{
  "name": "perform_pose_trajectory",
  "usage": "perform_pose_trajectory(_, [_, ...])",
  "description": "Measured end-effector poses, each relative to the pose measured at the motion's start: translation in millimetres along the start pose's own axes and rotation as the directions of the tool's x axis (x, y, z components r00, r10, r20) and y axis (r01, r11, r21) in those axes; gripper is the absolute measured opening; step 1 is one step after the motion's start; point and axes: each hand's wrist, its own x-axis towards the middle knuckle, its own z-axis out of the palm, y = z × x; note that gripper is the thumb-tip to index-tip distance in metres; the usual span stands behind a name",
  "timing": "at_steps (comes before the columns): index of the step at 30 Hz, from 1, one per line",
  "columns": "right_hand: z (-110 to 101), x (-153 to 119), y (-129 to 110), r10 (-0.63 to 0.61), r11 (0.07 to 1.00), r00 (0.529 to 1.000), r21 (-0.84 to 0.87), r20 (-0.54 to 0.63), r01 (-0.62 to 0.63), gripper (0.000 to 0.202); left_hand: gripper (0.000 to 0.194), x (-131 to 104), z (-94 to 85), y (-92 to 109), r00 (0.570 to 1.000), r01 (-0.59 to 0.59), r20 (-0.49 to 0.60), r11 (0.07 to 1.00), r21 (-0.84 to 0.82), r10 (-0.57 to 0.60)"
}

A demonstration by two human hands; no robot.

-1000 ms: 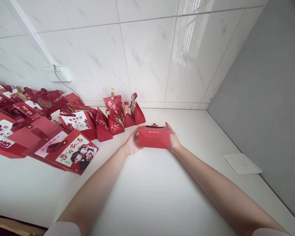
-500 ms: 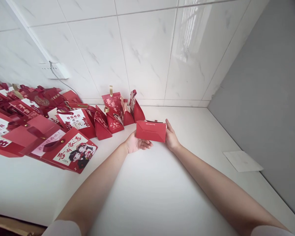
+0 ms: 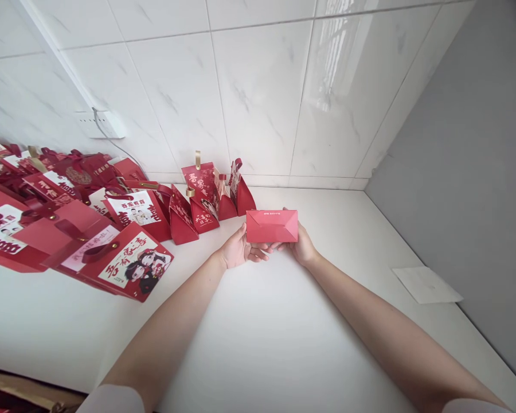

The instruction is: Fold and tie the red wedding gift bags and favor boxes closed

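Observation:
A small red paper gift box (image 3: pixel 272 227) is held up over the white table, one folded panel with crossing creases turned towards me. My left hand (image 3: pixel 237 248) grips its left end, thumb along the edge and fingers curled beneath it. At the right end my right hand (image 3: pixel 304 245) holds the box, with some fingers reaching under and behind it. The far side of the box is hidden. Just behind and left stand several finished-looking triangular red gift boxes (image 3: pixel 244 198) with ribbon loops on top.
Many red printed gift boxes (image 3: pixel 140 261) with ribbon handles crowd the left of the white table (image 3: pixel 258 344). A white sheet (image 3: pixel 427 285) lies at the right edge. Behind are a tiled wall and a socket (image 3: pixel 105 125) with a cable. A grey panel (image 3: pixel 464 155) borders the right.
The box has tilted and turned slightly, so its creased panel faces me more squarely. My right hand's fingers have come further under it. The whole view has shifted a little.

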Motion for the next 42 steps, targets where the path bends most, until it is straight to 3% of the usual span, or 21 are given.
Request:
perform_pose_trajectory(4, [-2.0, 2.3, 3.8, -0.019, 0.999, 0.999, 0.027, -0.032, 0.02, 0.058, 0.084, 1.9, 1.1, 1.5, 0.998, 0.031, -0.046, 0.999, -0.031, -0.033])
perform_pose_trajectory(14, [-2.6, 2.1, 5.3, -0.07, 0.997, 0.993, 0.006, -0.096, 0.071, 0.048, 0.083, 1.5, 3.9, 2.9, 0.999, 0.043, -0.025, 0.999, -0.01, -0.043])
perform_pose_trajectory(26, [-3.4, 3.4, 5.3, -0.062, 0.998, 0.995, 0.022, -0.076, 0.064, 0.048, 0.084, 1.7, 5.9, 3.4, 0.999, 0.052, 0.001, 0.998, 0.027, -0.052])
perform_pose_trajectory(32, [-3.5, 4.5, 6.2, -0.069, 0.997, 0.996, 0.036, -0.06, 0.071, 0.044, 0.092, 3.6, 10.9, 2.9, 0.997, 0.034, 0.064, 0.999, 0.028, -0.035])
perform_pose_trajectory(42, [-3.5, 4.3, 5.9, -0.057, 0.997, 0.996, 0.039, -0.068, 0.06, 0.046, 0.088, 5.6, 12.2, 1.9, 1.0, 0.025, 0.017, 0.999, 0.028, -0.026])
